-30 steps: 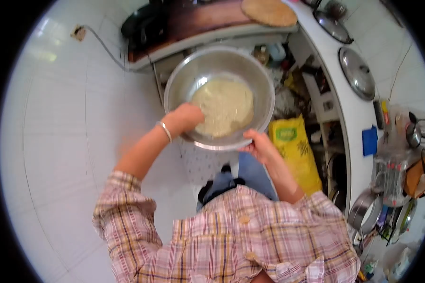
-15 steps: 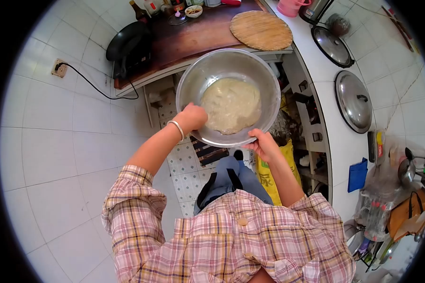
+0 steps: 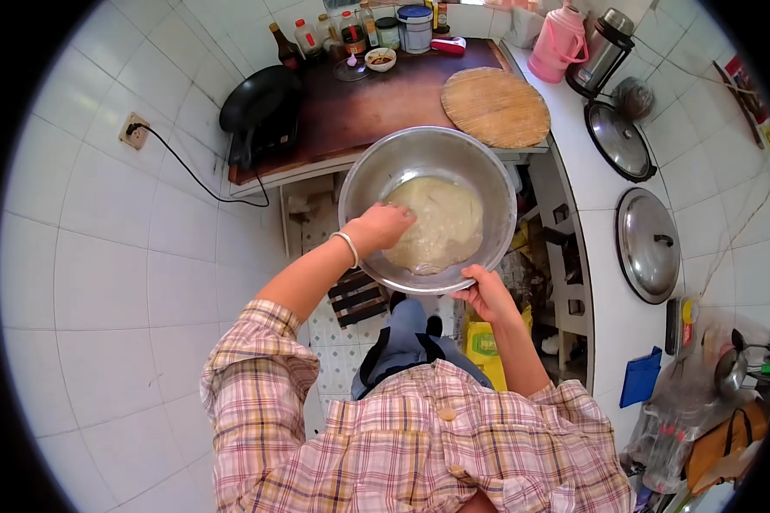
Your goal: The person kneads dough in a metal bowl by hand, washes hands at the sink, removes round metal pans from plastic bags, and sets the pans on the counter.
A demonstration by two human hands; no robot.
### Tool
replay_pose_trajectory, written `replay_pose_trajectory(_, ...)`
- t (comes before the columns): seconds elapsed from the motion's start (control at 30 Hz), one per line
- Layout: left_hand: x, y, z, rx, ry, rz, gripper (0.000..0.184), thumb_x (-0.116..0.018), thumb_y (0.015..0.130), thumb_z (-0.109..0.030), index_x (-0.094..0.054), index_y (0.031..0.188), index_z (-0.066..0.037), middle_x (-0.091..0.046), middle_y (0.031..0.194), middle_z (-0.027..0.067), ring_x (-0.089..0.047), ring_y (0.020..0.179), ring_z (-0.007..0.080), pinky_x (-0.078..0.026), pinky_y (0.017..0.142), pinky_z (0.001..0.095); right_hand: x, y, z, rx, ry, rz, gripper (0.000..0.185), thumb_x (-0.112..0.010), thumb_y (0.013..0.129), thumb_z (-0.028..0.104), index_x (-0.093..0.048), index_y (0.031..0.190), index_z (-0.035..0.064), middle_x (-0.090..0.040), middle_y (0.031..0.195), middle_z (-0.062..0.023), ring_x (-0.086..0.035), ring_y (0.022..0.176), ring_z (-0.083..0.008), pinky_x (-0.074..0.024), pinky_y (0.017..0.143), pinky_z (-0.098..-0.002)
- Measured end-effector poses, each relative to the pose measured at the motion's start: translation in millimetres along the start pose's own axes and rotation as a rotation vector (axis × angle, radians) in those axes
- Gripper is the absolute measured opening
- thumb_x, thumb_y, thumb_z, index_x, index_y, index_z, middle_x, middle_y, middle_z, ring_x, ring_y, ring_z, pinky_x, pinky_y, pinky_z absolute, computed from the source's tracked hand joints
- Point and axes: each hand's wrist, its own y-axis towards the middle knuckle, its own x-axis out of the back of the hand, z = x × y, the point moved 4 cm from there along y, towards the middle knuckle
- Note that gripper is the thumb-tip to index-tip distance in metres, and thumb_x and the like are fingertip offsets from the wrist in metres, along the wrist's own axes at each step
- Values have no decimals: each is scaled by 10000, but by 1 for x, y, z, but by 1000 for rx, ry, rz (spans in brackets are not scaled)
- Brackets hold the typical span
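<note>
A large metal bowl (image 3: 498, 184) tilts toward me just in front of the wooden worktop; whether its far side rests on the edge I cannot tell. Pale, wet dough (image 3: 441, 224) lies spread over its bottom. My left hand (image 3: 382, 227), with a light bracelet at the wrist, reaches over the rim into the bowl. Its fingers are stretched out, and their tips touch the dough's left edge. At the near right rim, my right hand (image 3: 486, 291) grips the bowl with the thumb over the edge and the fingers underneath.
A round woven mat (image 3: 496, 107) lies on the worktop (image 3: 359, 103); a black wok (image 3: 261, 98) stands left, bottles and jars behind. Pot lids (image 3: 648, 245) and a pink thermos (image 3: 559, 44) line the right counter. A power cord (image 3: 188, 178) hangs at the left wall.
My left hand has gone from near the rim further in onto the dough, its fingers reaching out. The view has shifted, so the bowl sits lower and more of the worktop shows.
</note>
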Motion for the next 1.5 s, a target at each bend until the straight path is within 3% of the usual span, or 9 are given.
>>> replay_pose_trajectory(0.07,9,7,12,5,-77,-298,323,-500,760,-94,-545,1079,-62,-602,999,145,-583,952,285,-455,808,414,-4,14,9,11,5,7,347,-469,794,66,-444,1102,-91,-585,973,-149,-627,812,-228,-577,628,-332)
replay_pose_trajectory(0.17,10,29,43,135,-202,31,328,-487,780,-101,-528,1099,-37,-601,979,171,-577,944,315,-454,814,429,-10,45,25,18,6,12,330,-467,794,66,-447,1084,-90,-584,955,-145,-626,813,-225,-577,637,-331)
replay_pose_trajectory(0.5,80,142,224,326,-627,-706,229,-624,718,-142,-613,920,-35,-609,687,124,-592,643,277,-461,618,357,-28,253,76,7,71,-9,251,-444,797,65,-469,991,-92,-586,896,-167,-627,769,-230,-575,653,-333)
replay_pose_trajectory(0.87,36,264,320,222,-871,-208,492,-710,630,-165,-573,1101,-122,-599,983,182,-564,978,311,-448,845,361,-31,407,98,-103,125,-80,283,-461,788,72,-479,1036,-64,-583,967,-143,-615,804,-213,-552,664,-328)
replay_pose_trajectory(1.07,24,287,319,259,-793,79,465,-663,655,-154,-562,1106,-105,-567,1090,199,-533,1031,327,-421,885,361,-35,405,120,-118,77,-60,474,-550,864,340,-446,1133,-36,-571,1024,-166,-596,934,-234,-529,800,-363)
replay_pose_trajectory(1.13,43,264,305,53,-710,-472,526,-676,664,-167,-514,1160,-98,-510,1177,197,-478,1098,327,-371,944,367,-19,394,126,-157,299,-33,666,-558,824,492,-331,1292,76,-473,1184,-189,-517,1038,-254,-466,870,-412)
replay_pose_trajectory(1.23,55,239,338,216,-760,-642,605,-674,663,-144,-461,1223,-68,-469,1213,223,-413,1157,366,-315,988,407,86,390,116,-24,583,-706,888,-578,779,552,-98,1382,112,-407,1236,-190,-467,1081,-343,-415,916,-441)
replay_pose_trajectory(1.37,58,192,364,599,-634,-904,618,-684,656,-108,-434,1193,67,-486,1180,242,-470,1097,360,-353,959,395,180,391,108,166,666,-815,693,-616,781,475,-343,1261,56,-510,1131,-138,-521,1009,-269,-450,857,-396)
replay_pose_trajectory(1.5,-11,194,356,481,-2057,-271,491,-581,843,-211,-419,1237,30,-502,1198,128,-486,1102,242,-408,911,383,201,385,134,477,554,-771,274,-646,798,294,-586,967,87,-621,887,-39,-590,741,-158,-482,627,-300)
